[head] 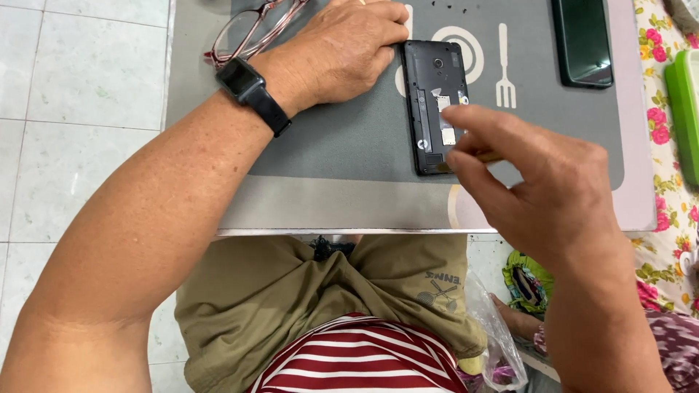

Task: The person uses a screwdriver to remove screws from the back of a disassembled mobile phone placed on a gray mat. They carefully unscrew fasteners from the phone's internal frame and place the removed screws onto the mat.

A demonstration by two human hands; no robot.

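So the right hand [539, 185] has its grip pinched on a thin yellowish tool [486, 156], only a sliver of which shows between thumb and fingers, and the tip end sits right over the lower half of the opened phone [437, 105]. That phone is black, lying back-up with the cover off, so you can see the little card slots and a bare battery bay inside. The left hand [342, 47] comes in from 10 o'clock, fingers curled and pressed against the phone's left edge, holding nothing, just bracing it; there's a black smartwatch [251, 91] on that wrist. Everything sits on a grey placemat [349, 138] with white cutlery shapes printed on it, laid on the tabletop [328, 207]. At 11 o'clock from the phone, just behind the left hand, is a pair of reddish-framed glasses [251, 29]. Over at 2 o'clock, well apart, a second dark phone [582, 40] lies screen-up. A floral cloth [666, 131] runs down the far right side at 3 o'clock.
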